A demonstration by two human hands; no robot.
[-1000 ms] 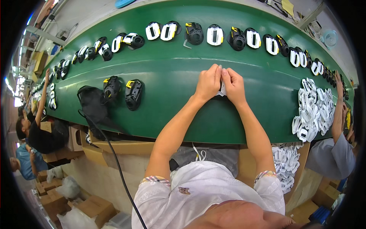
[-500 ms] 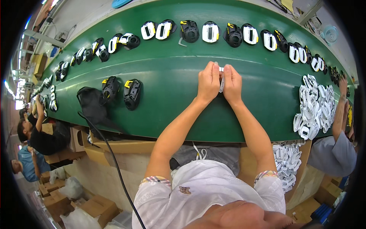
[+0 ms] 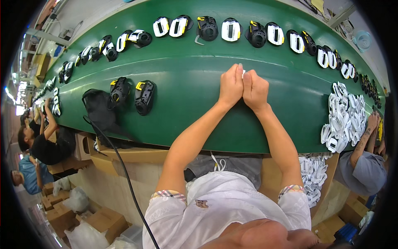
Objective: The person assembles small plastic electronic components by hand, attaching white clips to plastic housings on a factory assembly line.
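Note:
Over the middle of the green table (image 3: 195, 120), my left hand (image 3: 231, 87) and my right hand (image 3: 255, 89) are closed with thumbs side by side. Between them they grip a white plastic part (image 3: 243, 72); only a small bit of it shows at the fingertips, and the fingers hide the rest. Two black shells with yellow clips, a nearer one (image 3: 144, 97) and another (image 3: 119, 93), lie left of my hands. A heap of similar-looking white plastic parts (image 3: 346, 118) covers the table's right end.
Along the far side runs a row of black shells, several topped with white parts (image 3: 230, 30). A black bag (image 3: 99, 108) and a black cable (image 3: 120, 159) are at the left. More white parts (image 3: 311, 176) fill a box below the table. Co-workers (image 3: 54, 143) sit at both sides.
My hands have drawn closer together and turned slightly, so less of the white plastic part shows. The co-worker's hand at the right has moved nearer the table's front edge.

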